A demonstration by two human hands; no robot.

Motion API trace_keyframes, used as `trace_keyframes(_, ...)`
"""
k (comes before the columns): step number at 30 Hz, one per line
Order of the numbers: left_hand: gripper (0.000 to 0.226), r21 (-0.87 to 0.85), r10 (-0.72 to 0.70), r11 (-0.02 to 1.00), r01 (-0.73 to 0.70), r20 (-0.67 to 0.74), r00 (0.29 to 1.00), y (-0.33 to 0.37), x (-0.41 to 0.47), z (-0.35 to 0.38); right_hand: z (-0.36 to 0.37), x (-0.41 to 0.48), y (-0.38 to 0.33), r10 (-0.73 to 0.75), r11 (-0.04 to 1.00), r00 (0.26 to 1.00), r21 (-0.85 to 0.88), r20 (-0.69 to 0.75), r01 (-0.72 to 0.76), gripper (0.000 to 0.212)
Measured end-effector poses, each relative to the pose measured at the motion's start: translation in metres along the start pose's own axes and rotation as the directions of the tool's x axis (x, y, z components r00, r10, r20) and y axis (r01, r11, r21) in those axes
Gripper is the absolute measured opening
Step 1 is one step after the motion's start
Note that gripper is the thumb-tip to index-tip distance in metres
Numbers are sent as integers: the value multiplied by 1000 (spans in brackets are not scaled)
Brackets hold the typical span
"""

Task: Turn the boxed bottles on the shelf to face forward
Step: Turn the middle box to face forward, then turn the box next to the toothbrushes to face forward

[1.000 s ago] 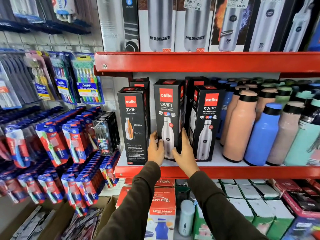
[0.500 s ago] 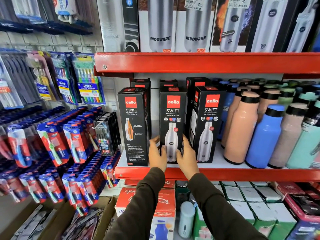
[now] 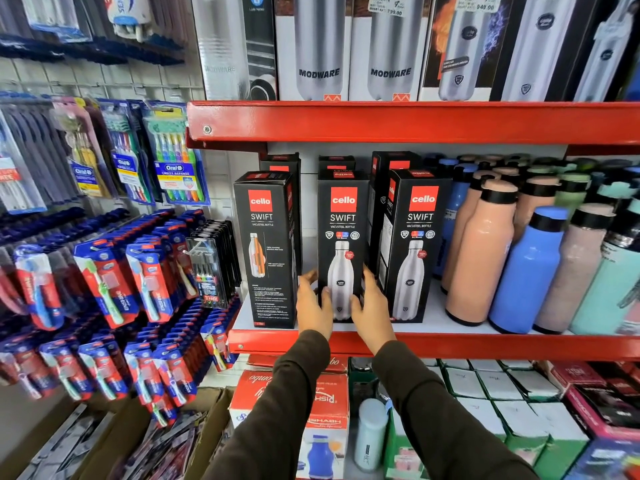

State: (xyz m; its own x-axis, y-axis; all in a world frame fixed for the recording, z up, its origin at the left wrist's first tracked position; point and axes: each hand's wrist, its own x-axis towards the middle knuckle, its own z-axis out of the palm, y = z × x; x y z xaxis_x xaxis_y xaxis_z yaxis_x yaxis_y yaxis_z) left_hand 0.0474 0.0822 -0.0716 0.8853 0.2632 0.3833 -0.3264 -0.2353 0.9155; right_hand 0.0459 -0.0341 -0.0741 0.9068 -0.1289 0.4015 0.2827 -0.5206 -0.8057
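Observation:
Three black boxed bottles stand in a front row on the red shelf [image 3: 450,344]. The middle box [image 3: 343,220] shows its front with a silver bottle picture and stands upright on the shelf. My left hand [image 3: 313,303] grips its lower left edge and my right hand [image 3: 372,304] grips its lower right edge. The right box [image 3: 417,244] also shows a silver bottle front. The left box [image 3: 265,251] shows a face with an orange bottle cutaway and small print. More black boxes stand behind them.
Loose bottles in peach [image 3: 479,251], blue [image 3: 530,271] and teal fill the shelf to the right. Tall boxed flasks [image 3: 320,46] stand on the shelf above. Toothbrush packs [image 3: 145,278] hang at the left. Cartons [image 3: 325,403] and small boxes sit below.
The middle box went from lifted and angled to set down square on the shelf beside the right box, front facing out. Both hands slid lower on its sides.

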Motion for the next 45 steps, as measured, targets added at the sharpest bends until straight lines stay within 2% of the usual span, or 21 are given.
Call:
trace_keyframes(3,39,-21,22,1000,-22,13,1000,1,-7,-1,2,-9,0,0,999,999,39,-51,2,59)
trace_keyframes(9,32,-63,129,989,-131,-34,991,-3,-23,-15,11,-36,-3,-73,994,955,59,-288,93,39)
trace_keyframes(13,25,-69,241,967,-247,-83,967,-3,-29,-34,26,-47,-19,-168,978,944,75,-282,197,38)
trace_keyframes(17,30,-53,313,941,-336,-252,916,-5,-17,-63,50,-45,-36,-219,962,956,118,-194,245,41)
trace_keyframes(19,37,8,288,953,-302,-325,901,-9,-4,-79,61,-42,-43,-206,965,972,145,-110,221,44)
trace_keyframes(21,46,77,205,979,-191,-326,923,-16,11,-94,73,-39,-50,-182,966,983,184,-12,181,47)
trace_keyframes(25,51,57,22,998,-18,-78,997,-36,32,-113,94,-31,-62,-123,986,988,126,89,112,52)
trace_keyframes(28,49,-24,-82,996,83,34,996,-42,35,-117,103,-28,-67,-90,992,991,101,94,81,58)
trace_keyframes(32,48,-106,-96,990,98,23,995,-41,37,-119,107,-25,-67,-77,993,994,101,82,69,69)
trace_keyframes(39,41,-172,-28,985,20,-39,999,-32,40,-130,108,-13,-77,-142,986,989,94,32,138,87)
trace_keyframes(42,34,-264,-72,963,51,-69,995,-27,39,-133,111,-8,-81,-126,989,992,81,-3,125,92)
trace_keyframes(45,32,-291,-57,956,34,-72,996,-27,37,-137,115,-5,-82,-71,994,997,87,-27,73,99)
